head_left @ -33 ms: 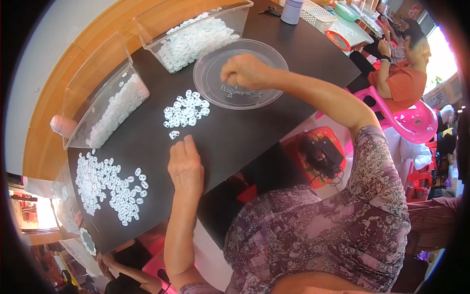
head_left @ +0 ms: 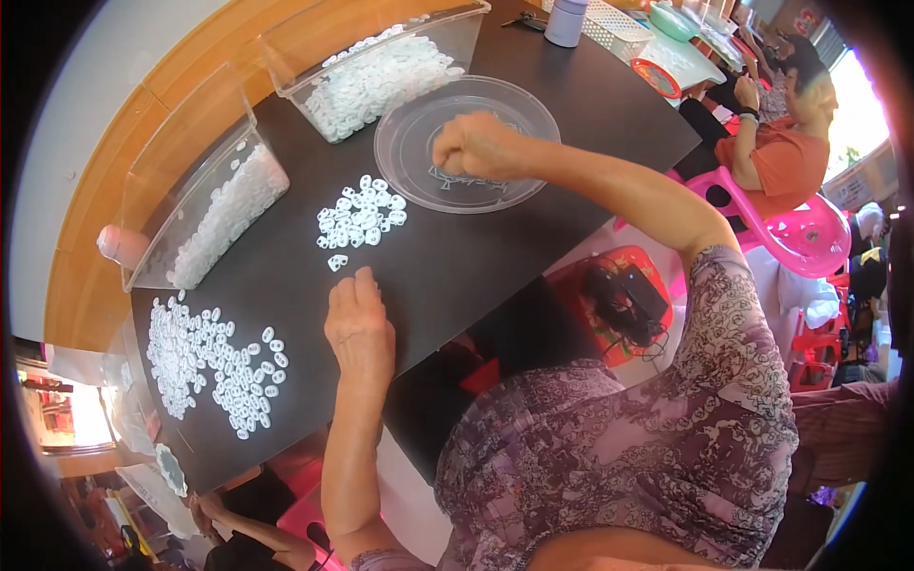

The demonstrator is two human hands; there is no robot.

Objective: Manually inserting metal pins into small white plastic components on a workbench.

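Observation:
My right hand (head_left: 481, 146) is closed, thumb and fingers together, over a round clear plastic tray (head_left: 400, 171). Small grey metal pieces that look like screws (head_left: 466, 180) lie in the tray just under it. Whatever those fingers hold, if anything, is too small to make out. On the dark table, my left hand (head_left: 360, 324) is curled with its fingertips together; its grip is hidden. Just beyond its fingertips lie a few white plastic pieces (head_left: 338, 262). A loose pile of small white oval plastic pieces with dark holes (head_left: 362, 214) sits between the left hand and the tray.
Two clear bins of white pieces (head_left: 381, 90) (head_left: 224, 214) stand along the far and left edges. A larger spread of white oval pieces (head_left: 219, 366) covers the left of the dark table (head_left: 457, 276). A purple bottle (head_left: 566, 23) stands far right. Another person (head_left: 785, 143) sits at right.
My right hand has shifted very slightly to the right and down over the tray. My left hand has hardly moved.

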